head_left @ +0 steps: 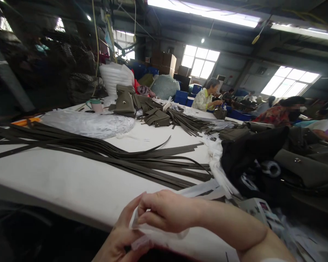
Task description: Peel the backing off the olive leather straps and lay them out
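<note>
At the table's near edge my two hands meet around a thin, translucent white piece (164, 231), like plastic film or tissue. My right hand (166, 211) is curled closed with its fingers on the piece. Below and to its left, my left hand (125, 233) pinches the same piece, a folded part of it showing by the fingertips. Just beyond my hands, a bundle of long dark strips (142, 160) stretches across the white tabletop (71, 178). A few white strips (205, 189) lie close to my right forearm.
Clear plastic bags (90, 123) and a cup (95, 105) sit at the left back. Dark olive bags (125, 103) are behind the strips. Black material (254, 160) and more bags (306, 167) heap up on the right. A co-worker (205, 96) sits across the table.
</note>
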Demonstrator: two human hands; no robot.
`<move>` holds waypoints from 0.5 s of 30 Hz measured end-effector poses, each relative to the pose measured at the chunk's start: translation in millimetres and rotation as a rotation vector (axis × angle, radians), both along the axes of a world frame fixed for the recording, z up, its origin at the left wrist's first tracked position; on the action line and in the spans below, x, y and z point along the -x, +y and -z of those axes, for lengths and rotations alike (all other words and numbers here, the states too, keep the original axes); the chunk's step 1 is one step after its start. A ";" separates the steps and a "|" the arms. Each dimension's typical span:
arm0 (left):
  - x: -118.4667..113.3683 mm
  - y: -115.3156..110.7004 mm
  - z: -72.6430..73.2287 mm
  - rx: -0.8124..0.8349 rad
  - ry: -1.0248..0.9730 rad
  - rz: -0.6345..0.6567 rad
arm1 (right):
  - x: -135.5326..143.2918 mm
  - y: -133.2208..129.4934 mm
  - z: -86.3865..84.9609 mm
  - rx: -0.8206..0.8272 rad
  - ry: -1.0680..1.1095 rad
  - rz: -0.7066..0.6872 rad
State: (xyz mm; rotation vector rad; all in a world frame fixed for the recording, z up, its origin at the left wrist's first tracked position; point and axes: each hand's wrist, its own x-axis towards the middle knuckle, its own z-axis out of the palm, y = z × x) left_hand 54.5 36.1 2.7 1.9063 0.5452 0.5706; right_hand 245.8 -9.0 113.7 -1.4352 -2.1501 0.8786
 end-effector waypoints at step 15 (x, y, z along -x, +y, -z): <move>82.8 27.9 -29.6 0.376 -0.483 -0.410 | 33.2 -59.7 79.7 0.072 0.169 0.145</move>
